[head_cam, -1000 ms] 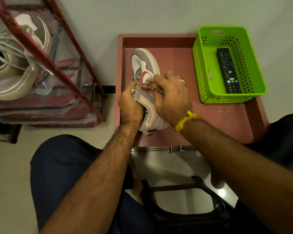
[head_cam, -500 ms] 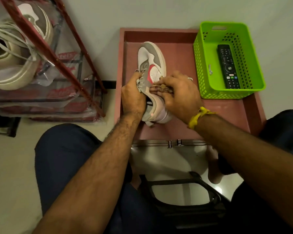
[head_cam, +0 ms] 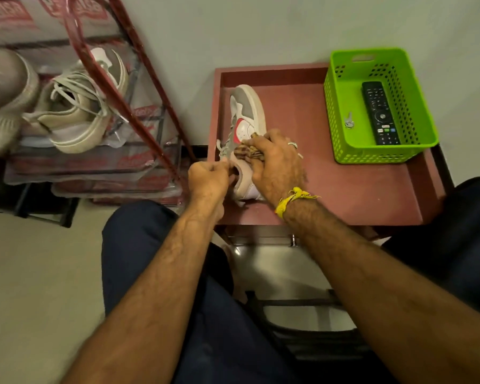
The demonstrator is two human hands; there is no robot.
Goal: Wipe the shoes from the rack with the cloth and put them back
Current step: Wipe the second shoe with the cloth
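Pinching the collar of the light, stiff-soled sneaker (head_cam: pixel 245 117), the left hand (head_cam: pixel 208 178) steadies it while the right hand (head_cam: pixel 277 167) presses the soft bunched cloth (head_cam: pixel 245 152) against its side.

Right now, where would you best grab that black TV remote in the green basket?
Pinch the black remote control across its narrow long sides, coming straight down from above. It lies flat on the floor of the green perforated plastic basket, whose walls block any sideways approach.

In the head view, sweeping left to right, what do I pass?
Beige laced shoe in the rack → red rack post → left hand → grey-and-white sneaker → key → remote, both in the green basket.
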